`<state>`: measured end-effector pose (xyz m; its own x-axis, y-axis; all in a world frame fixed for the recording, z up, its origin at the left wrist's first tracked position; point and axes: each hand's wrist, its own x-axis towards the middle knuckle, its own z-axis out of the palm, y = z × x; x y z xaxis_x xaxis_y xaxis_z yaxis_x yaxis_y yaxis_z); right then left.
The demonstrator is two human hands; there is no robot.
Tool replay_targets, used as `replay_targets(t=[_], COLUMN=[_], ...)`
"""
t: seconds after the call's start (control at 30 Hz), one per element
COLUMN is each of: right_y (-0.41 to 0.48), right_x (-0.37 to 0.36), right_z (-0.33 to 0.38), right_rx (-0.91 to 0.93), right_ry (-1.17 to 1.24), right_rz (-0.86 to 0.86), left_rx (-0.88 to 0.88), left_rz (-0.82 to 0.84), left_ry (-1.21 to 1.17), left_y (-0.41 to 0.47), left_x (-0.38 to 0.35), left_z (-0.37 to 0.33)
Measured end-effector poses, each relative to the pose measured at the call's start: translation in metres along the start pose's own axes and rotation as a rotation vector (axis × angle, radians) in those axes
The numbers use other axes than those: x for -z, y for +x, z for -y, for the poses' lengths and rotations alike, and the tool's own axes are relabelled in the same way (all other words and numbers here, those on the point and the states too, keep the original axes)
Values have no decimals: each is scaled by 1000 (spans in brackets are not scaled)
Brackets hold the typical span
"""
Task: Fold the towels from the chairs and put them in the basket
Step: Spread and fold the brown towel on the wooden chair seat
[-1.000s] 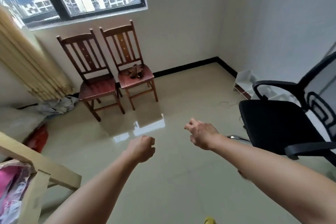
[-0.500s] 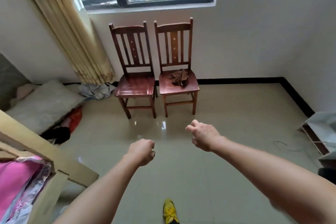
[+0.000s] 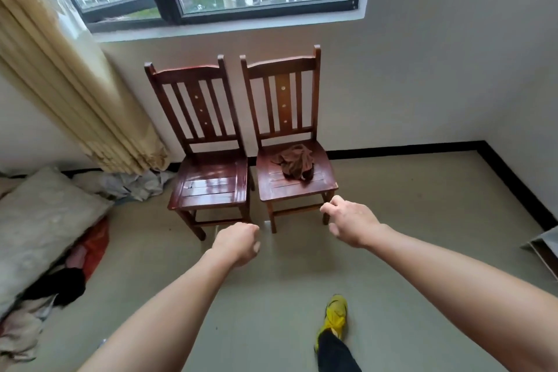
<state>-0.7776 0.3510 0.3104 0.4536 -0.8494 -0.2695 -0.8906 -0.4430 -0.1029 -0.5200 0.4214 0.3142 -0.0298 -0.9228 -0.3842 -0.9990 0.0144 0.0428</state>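
Observation:
A crumpled brown towel lies on the seat of the right wooden chair. The left wooden chair beside it has a bare seat. Both chairs stand against the wall under the window. My left hand is held out in a fist, holding nothing, just in front of the left chair's legs. My right hand hovers loosely curled and holding nothing at the right chair's front right corner, a little short of the towel. No basket is in view.
A beige curtain hangs at the left. Below it on the floor lie a grey cushion, crumpled cloths and a red bag. My yellow shoe is on the tiled floor. A white object sits at the right edge.
I have walked closer to the chairs, which now look larger and nearer. Both arms stay stretched out; my right hand now reaches the right chair's front corner.

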Motion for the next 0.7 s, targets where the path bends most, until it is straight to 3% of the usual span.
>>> replay_targets(t=[0.37,0.7], right_y=[239,394], right_x=[35,24], right_z=[-98,-117], right_rx=[40,41], right_ry=[3,49], right_rz=[110,203], left_rx=[122,155], left_rz=[10,213], left_ry=[-204,-258], left_y=[213,352], left_x=[65,58], left_z=[19,79])
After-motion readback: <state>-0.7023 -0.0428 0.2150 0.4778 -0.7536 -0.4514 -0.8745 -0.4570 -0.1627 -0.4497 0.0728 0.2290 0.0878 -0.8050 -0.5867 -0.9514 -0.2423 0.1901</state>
